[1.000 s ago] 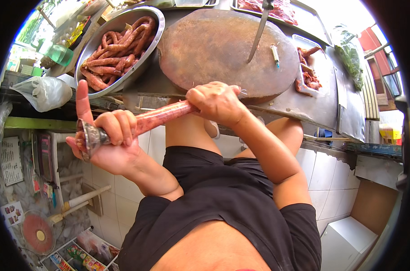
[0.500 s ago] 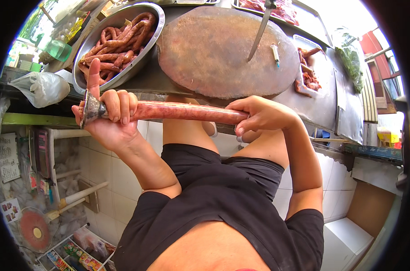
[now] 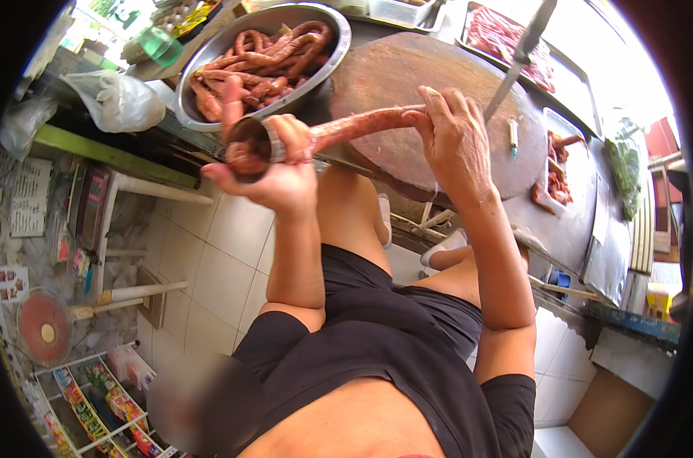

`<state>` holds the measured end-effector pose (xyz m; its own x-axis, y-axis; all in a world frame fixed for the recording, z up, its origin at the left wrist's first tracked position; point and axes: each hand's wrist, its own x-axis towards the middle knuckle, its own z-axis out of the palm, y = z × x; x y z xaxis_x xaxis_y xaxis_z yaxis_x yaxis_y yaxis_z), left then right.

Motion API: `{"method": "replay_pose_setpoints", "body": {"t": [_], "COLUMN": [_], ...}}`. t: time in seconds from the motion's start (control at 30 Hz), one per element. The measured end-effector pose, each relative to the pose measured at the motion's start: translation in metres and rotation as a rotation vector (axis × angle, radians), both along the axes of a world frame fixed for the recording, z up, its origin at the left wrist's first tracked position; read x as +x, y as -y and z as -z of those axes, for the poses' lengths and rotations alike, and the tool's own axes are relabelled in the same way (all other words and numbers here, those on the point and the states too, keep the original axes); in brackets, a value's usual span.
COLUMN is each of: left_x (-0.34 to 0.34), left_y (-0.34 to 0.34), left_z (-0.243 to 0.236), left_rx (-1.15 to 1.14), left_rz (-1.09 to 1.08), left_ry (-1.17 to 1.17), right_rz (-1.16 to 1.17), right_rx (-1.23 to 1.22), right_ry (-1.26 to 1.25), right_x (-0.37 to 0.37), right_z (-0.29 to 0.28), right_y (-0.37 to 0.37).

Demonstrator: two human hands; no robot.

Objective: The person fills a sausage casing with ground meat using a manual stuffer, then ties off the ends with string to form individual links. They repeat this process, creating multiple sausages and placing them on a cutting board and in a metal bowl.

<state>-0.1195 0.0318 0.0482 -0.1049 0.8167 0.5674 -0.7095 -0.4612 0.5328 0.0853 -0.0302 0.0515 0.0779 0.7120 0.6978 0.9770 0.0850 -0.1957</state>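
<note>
My left hand (image 3: 289, 168) is wrapped round a metal funnel (image 3: 261, 137), its wide mouth facing me with reddish meat (image 3: 247, 156) inside. From the funnel's narrow end a filled sausage casing (image 3: 361, 127) runs right and slightly upward. Over the board's near part, my right hand (image 3: 457, 145) pinches the far end of that sausage between thumb and fingers; the tip is hidden behind them. Just beyond my left hand stands an oval metal basin (image 3: 342, 42) heaped with coiled sausages (image 3: 274, 61).
A knife (image 3: 514, 72) sticks up from the round wooden chopping board (image 3: 384, 69), near a syringe (image 3: 513, 137). Right of it sits a white tray (image 3: 543, 200) with meat pieces. Raw meat strips (image 3: 503, 38) lie in a far tray. A blurred dark shape (image 3: 209, 404) is at lower left.
My right hand has risen over the board, tilting the sausage upward. My left hand has turned the funnel's mouth toward me. The view has shifted, and a blurred shape has appeared at lower left.
</note>
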Motion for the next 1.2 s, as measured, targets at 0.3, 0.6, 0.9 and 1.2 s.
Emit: {"method": "replay_pose_setpoints", "body": {"t": [0.3, 0.6, 0.9, 1.2], "left_x": [0.042, 0.039, 0.04, 0.038], "left_y": [0.034, 0.052, 0.056, 0.053], "left_z": [0.011, 0.012, 0.008, 0.005], "left_rx": [-0.172, 0.047, 0.028, 0.04], "left_rz": [-0.155, -0.114, -0.04, 0.034], "left_ry": [-0.343, -0.668, -0.651, -0.557], "right_rz": [-0.58, -0.496, -0.408, -0.599], "right_rx": [-0.664, -0.883, -0.76, -1.094], "right_ry": [-1.057, -0.792, -0.29, -0.652], "right_x": [-0.033, -0.023, -0.035, -0.011], "right_z": [-0.064, -0.077, -0.089, -0.116], "right_y": [0.039, 0.01, 0.015, 0.01]}}
